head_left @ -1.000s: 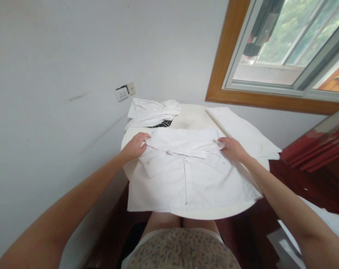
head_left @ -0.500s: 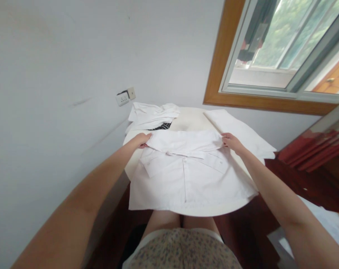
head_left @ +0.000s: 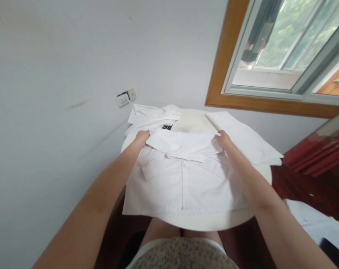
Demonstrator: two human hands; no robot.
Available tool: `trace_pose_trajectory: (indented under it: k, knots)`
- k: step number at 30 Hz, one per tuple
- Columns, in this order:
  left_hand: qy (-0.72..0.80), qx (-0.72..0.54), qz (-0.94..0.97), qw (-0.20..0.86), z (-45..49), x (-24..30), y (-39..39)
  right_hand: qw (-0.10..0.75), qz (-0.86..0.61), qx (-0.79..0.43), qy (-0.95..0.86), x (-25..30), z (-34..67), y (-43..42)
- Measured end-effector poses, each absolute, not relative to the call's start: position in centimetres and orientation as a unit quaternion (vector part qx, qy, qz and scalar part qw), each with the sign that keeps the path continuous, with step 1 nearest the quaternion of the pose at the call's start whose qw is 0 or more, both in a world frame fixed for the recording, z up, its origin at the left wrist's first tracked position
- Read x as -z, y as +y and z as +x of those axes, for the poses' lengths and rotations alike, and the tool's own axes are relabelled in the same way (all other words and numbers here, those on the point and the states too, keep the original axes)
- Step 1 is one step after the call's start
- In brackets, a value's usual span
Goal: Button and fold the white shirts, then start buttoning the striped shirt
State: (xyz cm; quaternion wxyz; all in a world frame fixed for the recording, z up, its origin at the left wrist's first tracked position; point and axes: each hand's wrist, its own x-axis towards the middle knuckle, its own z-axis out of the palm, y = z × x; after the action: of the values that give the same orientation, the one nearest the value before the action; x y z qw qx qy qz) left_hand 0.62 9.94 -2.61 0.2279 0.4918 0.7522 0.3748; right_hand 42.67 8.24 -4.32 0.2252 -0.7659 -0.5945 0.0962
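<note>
While both hands closed on its far edge, one white garment (head_left: 160,190) lay spread across the near half of the tabletop (head_left: 214,221), buttoned front upward, near left corner overhanging the rim. Far part: seemingly doubled over in a band.

Left hand (head_left: 142,138): pinched at the far left corner. Right hand (head_left: 223,139): pinched at the far right corner; fingertips partly hidden.

Step in hand, by judgement: straightening the doubled band. Next move: appeared to call for an even, level grip on both corners.

Far right: one flat white cloth (head_left: 242,136). Far left: one crumpled white cloth (head_left: 154,116), black patterned fabric (head_left: 166,127) beside it.

Beyond: wall socket (head_left: 122,100), left; wooden window frame (head_left: 259,106) and red curtain (head_left: 312,158), right.
</note>
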Motion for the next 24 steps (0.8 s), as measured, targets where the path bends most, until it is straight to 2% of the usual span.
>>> trace_pose_trajectory:
  k: [6, 12, 17, 20, 24]
  knots:
    - [0.756, -0.319, 0.552, 0.148, -1.4, 4.7, 9.0, 0.261, -0.752, -0.05, -0.603, 6.6, 43.1, 7.9]
    - [0.747, -0.359, 0.551, 0.101, -1.1, 4.2, 7.4, 0.266, -0.744, -0.034, -0.612, 7.0, 43.1, 7.8]
    - [0.727, -0.231, 0.642, 0.079, -0.2, 2.8, 6.1, 0.253, -0.749, -0.032, -0.612, 6.8, 42.8, 7.7]
    - [0.698, -0.244, 0.65, 0.174, 0.9, 1.7, 6.1, 0.251, -0.751, -0.031, -0.61, 6.6, 42.7, 7.6]
    - [0.6, -0.436, 0.515, 0.431, 3.1, -1.2, 7.8, 0.257, -0.749, -0.034, -0.61, 6.5, 42.7, 7.6]
